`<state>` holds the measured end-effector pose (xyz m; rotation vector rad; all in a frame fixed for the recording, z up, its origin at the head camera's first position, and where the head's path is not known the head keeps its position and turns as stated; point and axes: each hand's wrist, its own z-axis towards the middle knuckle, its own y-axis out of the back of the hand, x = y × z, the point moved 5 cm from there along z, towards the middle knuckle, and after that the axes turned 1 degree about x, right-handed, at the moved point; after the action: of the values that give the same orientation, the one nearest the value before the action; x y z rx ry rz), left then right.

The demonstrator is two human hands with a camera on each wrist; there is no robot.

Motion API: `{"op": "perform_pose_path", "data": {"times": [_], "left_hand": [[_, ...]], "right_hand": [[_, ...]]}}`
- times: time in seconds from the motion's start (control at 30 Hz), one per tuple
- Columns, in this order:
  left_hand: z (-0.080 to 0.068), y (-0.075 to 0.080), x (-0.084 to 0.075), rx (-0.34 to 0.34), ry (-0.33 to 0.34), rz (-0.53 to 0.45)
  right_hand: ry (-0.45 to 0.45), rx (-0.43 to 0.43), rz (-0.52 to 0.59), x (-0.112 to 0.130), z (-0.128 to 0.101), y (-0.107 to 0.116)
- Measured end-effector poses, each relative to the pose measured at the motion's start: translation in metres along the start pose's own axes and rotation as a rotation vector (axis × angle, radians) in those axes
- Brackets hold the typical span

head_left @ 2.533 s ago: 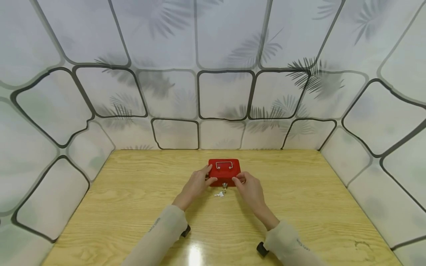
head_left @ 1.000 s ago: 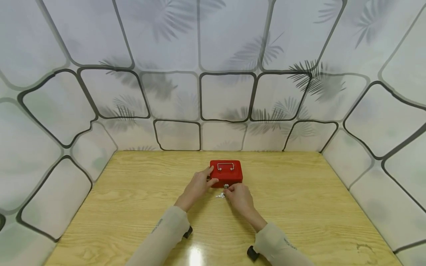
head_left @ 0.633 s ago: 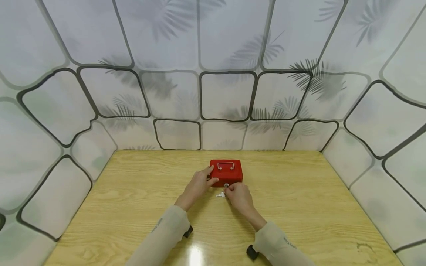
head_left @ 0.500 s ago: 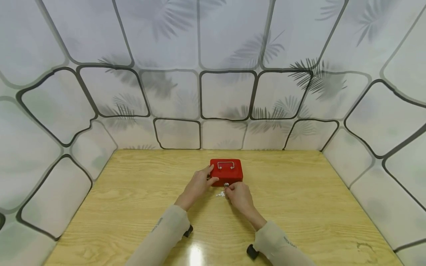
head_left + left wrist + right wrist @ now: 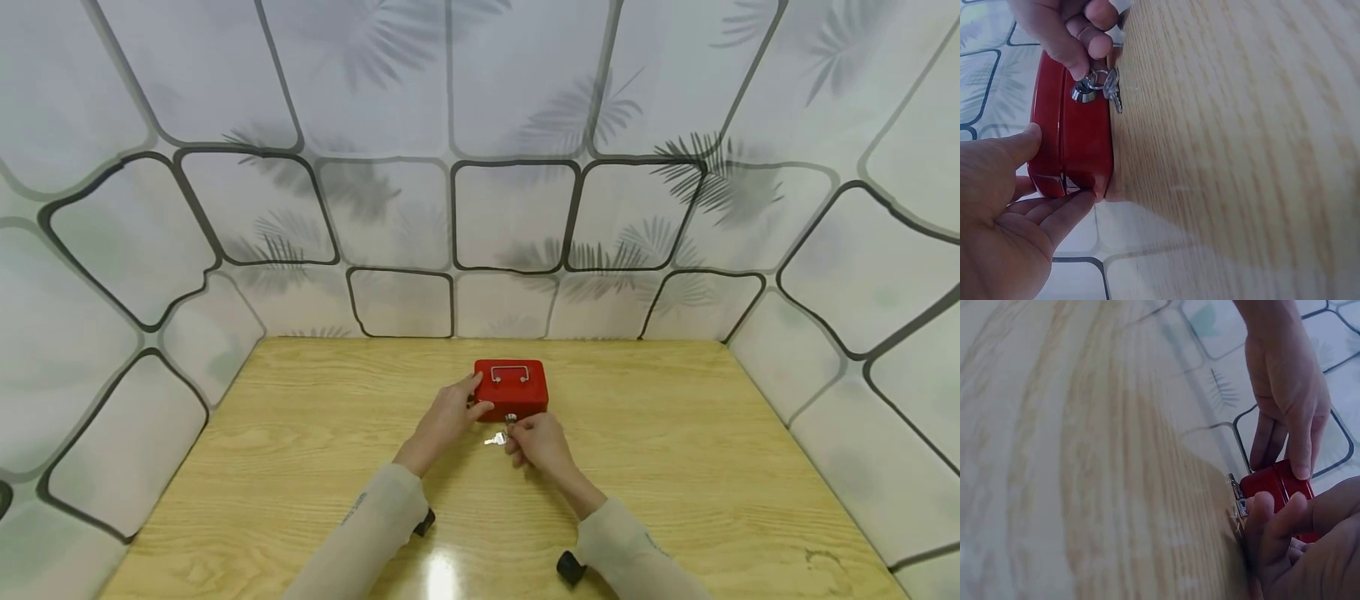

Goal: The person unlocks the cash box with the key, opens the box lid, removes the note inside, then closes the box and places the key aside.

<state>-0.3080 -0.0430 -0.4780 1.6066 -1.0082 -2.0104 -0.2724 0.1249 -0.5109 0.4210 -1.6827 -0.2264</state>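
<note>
A red cash box (image 5: pixel 531 402) with a metal carrying handle (image 5: pixel 510 368) on its closed lid stands on the table. My left hand (image 5: pixel 447 419) grips its left end, thumb on the lid's edge and fingers along the side in the left wrist view. At the front, my right hand (image 5: pixel 544 443) pinches a key at the round silver lock (image 5: pixel 1084 95); the key's head is mostly hidden by the thumb and finger. From it a ring with a spare key (image 5: pixel 1112 86) dangles beside the lock. In the right wrist view, the right fingers (image 5: pixel 1264 501) cover part of the box.
The box rests on a light wood-grain table (image 5: pixel 337 392), well back from its near side. A patterned cloth wall (image 5: pixel 397 304) encloses the table at the back and both sides. Black wrist cameras (image 5: pixel 571 568) sit at the sleeve cuffs.
My right hand has moved left from the box's front right corner to the lock and taken hold of the key. Lately its lower fingers have dropped and spread. The left hand keeps its grip.
</note>
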Motion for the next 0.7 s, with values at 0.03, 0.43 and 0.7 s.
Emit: {"op": "perform_pose_path", "data": {"times": [0.03,0.43,0.7], "left_hand": [[-0.0001,0.0001,-0.0001,-0.001,-0.001,0.002],[-0.0012,0.0010,-0.0001,0.001,-0.010,-0.021],[-0.0006,0.0002,0.0001,0.010,-0.005,-0.015]], "right_hand": [[-0.020,0.012,0.029,-0.0012,0.0001,0.0000],[-0.113,0.125,0.264,-0.0041,0.0006,0.0002],[-0.190,0.144,0.333,-0.0068,0.0013,0.0004]]}}
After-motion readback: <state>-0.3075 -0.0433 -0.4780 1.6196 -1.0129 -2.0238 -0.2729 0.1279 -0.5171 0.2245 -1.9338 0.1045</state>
